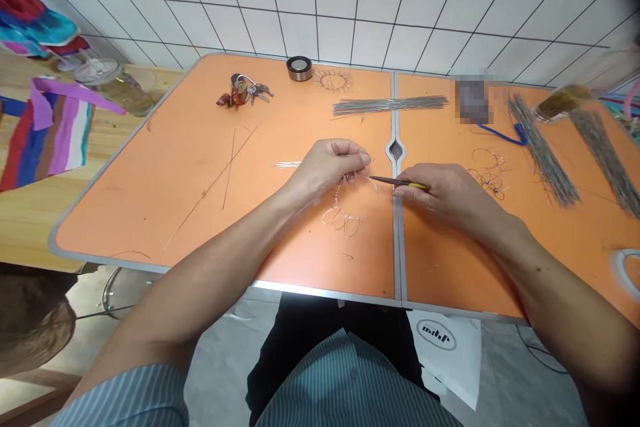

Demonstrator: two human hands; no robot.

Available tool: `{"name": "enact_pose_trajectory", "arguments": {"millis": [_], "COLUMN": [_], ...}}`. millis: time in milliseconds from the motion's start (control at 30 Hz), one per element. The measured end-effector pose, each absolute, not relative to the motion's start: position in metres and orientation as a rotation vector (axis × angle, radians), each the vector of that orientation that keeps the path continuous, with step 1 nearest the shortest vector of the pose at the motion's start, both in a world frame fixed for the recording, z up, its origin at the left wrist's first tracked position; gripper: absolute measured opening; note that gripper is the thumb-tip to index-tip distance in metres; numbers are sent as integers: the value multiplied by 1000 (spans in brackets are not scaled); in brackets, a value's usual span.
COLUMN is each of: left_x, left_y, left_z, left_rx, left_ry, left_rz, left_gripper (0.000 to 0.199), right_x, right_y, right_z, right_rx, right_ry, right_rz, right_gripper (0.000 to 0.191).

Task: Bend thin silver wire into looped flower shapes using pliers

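My left hand (333,163) pinches the upper edge of a thin wire ring (336,203), which has several small loops along its lower left side. My right hand (440,190) is closed round a slim pair of pliers with a yellow handle (419,185). The dark tip of the pliers points left and lies close to the top right of the ring; whether it grips the wire cannot be made out. A few short silvery wires (286,164) lie on the orange table (280,227), partly behind my left hand.
Keys (253,90), a tape roll (299,69), a looped wire ring (333,81) and a wire bundle (390,105) lie at the back. More wire bundles (545,153) and a jar (563,103) stand right. Loose wires (204,194) lie left.
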State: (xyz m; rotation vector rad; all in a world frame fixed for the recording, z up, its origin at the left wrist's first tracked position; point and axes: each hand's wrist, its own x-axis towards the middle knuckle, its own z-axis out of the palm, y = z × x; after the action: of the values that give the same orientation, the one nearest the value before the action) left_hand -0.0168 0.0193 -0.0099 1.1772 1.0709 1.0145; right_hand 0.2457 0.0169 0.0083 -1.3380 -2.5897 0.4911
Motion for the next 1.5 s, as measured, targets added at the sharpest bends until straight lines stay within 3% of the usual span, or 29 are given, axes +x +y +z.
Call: {"name": "enact_pose_trajectory", "arguments": {"millis": [1000,1500], "left_x": [-19,-19], "left_y": [20,17], "left_z": [-11,-8], "left_rx": [1181,1355], "left_ry": [1031,1071], "left_rz": [1003,994], "left_gripper": [24,16], "right_x": [250,248], "right_y": [15,10], "right_z": [11,16], "right_rx": [-1281,-1247], "right_ry": [-2592,-2754], "right_rz": [508,236], "right_gripper": [37,50]}}
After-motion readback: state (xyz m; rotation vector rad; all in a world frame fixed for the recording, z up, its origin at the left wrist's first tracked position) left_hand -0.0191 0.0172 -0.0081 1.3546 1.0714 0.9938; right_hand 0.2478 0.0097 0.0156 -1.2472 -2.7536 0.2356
